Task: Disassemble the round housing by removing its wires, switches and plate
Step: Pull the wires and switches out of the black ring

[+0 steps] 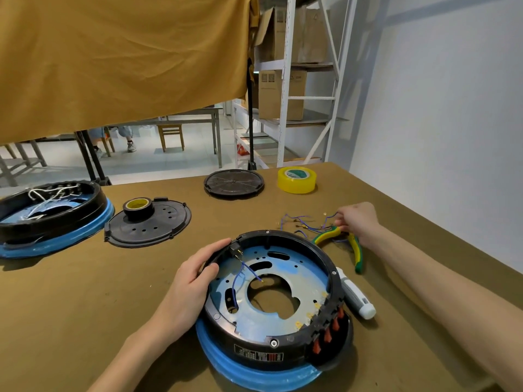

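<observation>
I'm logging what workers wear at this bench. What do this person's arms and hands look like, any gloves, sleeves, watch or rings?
Both arms are bare up to the frame edge: no sleeves show. The left hand and the right hand wear no gloves. No watch, wristband or ring is visible on either wrist or on the fingers that show.

Second housing at far left cut by the frame edge. Label on the near housing too small to read. Blue base mostly hidden under the black ring. Red switches seen edge-on only, partly behind the rim. Screwdriver tip hidden behind the housing. Pliers head covered by the right hand; fingertips of that hand not visible, grip on the wires unclear. Left hand fingertips hidden over the rim. Both forearms cut at the bottom edge. Seated person beyond the curtain visible only as legs.
</observation>
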Tool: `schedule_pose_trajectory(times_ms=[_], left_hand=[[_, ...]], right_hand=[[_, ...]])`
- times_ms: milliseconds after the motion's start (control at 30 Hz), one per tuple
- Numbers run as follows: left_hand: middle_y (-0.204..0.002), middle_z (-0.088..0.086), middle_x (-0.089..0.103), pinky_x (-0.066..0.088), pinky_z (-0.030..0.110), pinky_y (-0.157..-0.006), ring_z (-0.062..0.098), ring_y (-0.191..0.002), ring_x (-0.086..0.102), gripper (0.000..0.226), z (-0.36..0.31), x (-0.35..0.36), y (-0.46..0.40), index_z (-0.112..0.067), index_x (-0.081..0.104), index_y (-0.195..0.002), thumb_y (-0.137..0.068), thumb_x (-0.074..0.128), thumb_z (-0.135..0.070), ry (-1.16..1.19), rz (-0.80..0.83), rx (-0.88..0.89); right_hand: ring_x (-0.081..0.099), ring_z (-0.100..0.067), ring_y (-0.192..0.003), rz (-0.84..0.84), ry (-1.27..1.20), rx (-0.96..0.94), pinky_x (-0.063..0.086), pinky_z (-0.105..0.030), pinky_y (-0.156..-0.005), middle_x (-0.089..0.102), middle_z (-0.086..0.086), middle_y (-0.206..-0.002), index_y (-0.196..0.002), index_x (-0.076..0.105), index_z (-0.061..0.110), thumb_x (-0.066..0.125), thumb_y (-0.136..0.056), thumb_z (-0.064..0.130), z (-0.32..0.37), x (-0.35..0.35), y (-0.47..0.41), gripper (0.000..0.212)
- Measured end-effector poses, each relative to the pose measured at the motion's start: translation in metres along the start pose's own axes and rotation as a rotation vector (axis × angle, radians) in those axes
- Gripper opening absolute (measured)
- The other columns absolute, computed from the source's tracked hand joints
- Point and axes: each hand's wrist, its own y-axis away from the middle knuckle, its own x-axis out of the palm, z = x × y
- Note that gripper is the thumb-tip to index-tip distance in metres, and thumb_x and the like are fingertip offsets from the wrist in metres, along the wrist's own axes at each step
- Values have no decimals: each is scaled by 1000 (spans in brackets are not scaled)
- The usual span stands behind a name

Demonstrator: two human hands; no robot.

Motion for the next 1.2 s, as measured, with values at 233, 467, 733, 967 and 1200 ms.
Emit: schedule_pose_trajectory(times_ms=[233, 467, 733, 967, 1200], left_hand=[[-133, -19, 64, 45, 41, -112, 3, -127, 56, 50, 3, -1, -1, -38, 59, -138, -91, 43, -32, -3, -8, -11], [-130, -25, 64, 46, 29, -106, -2, -125, 56, 47, 4, -1, 1, -39, 58, -137, -93, 44, -33, -13, -2, 2], [-127, -27, 65, 47, 25, -101, -3, -123, 57, 45, 5, -2, 1, -41, 59, -135, -94, 44, -30, -6, 6, 3], [-127, -27, 65, 47, 22, -99, -2, -123, 58, 45, 3, -1, 2, -41, 59, -134, -94, 44, -28, -17, -4, 13], [-126, -27, 65, 48, 25, -101, -3, -122, 58, 39, 1, 0, 3, -41, 58, -135, -102, 45, -25, -35, -20, 2]], right_hand=[[57, -16, -91, -2, 608, -719, 53, -39, -84, 54, -3, -112, -120, 60, 13, 58, -95, 15, 34, 20, 68, 25], [61, -6, -66, 595, 645, -794, 45, -25, -59, 70, 5, -74, -89, 76, 16, 60, -97, 30, 43, 78, 140, 23], [56, -11, -44, 749, 491, -367, 45, -23, -45, 65, -2, -61, -76, 69, 10, 62, -99, 31, 39, 95, 144, 32], [62, -9, -75, 516, 564, -771, 53, -30, -66, 67, 8, -75, -88, 67, 22, 65, -95, 36, 24, 88, 151, 16], [65, -10, -69, 511, 538, -783, 58, -35, -64, 70, 7, -71, -83, 72, 20, 65, -92, 30, 25, 91, 155, 15]])
